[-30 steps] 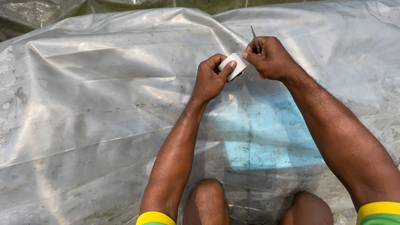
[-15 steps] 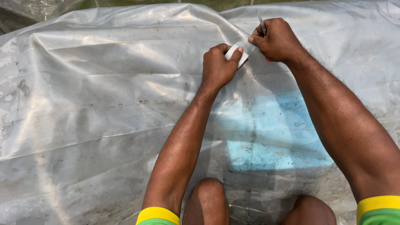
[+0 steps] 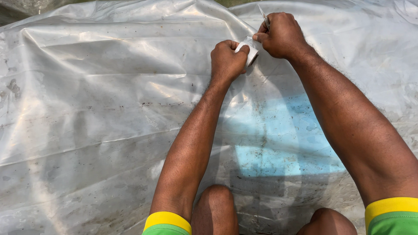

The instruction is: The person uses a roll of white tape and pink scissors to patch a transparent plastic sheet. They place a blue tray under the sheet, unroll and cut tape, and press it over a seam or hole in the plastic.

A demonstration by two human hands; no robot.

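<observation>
Two hands at 12 o'clock on sheet (image 3: 109,130): left hand (image 3: 226,60) grasping tape roll (image 3: 251,51); right hand (image 3: 283,35) pinching tape end, clenching thin blade (image 3: 263,13); tape-peeling step, steady pull needed.

We count 2 hands, left hand (image 3: 226,61) & right hand (image 3: 283,35), upper centre; 1 white tape roll (image 3: 251,50) btwn them; 1 thin tool (image 3: 263,15); 1 plastic sheet (image 3: 100,109); 2 knees (image 3: 215,209) at bottom.

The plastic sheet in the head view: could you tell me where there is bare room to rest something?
The plastic sheet lies bare left of the left hand and forearm. It is crowded by the white roll between left hand and right hand.
</observation>
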